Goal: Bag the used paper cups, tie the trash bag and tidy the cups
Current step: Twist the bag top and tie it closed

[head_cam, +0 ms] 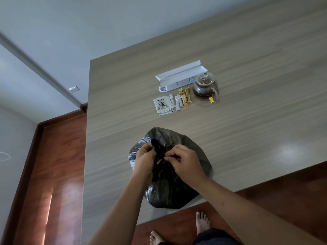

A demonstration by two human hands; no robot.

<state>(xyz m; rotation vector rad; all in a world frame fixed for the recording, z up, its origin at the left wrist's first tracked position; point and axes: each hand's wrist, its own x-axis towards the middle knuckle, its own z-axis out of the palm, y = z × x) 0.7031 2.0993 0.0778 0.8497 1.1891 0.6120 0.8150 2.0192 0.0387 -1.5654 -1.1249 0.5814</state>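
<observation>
**Inspector:** State the position of the task's thing.

**Assessor:** The black, thin plastic trash bag sits on the grey wood-grain table, directly under both hands and close to the near edge. It bulges and appears filled; no paper cups are visible, so I judge them to be inside.

**Inspector:** The hands?

**Assessor:** Both are drawn together at the gathered neck of the bag. The left hand has its fingers curled round a twisted strand of film. The right hand pinches the film between thumb and fingertips just beside it. The knot looks unfinished.

**Inspector:** Handling properties?

**Assessor:** In my judgement the bag is light, soft and slack, with a glossy surface likely to slip. The film may stretch or tear if pulled hard. The contents would crush easily. The best hold is the twisted neck, above the bulge, not the thin sidewall.

**Inspector:** Other items?

**Assessor:** Well beyond the hands lie a white printed tea sachet, white and yellow stick packets, a white plastic power strip and a round glass teapot of dark tea, all apart from the bag.
</observation>
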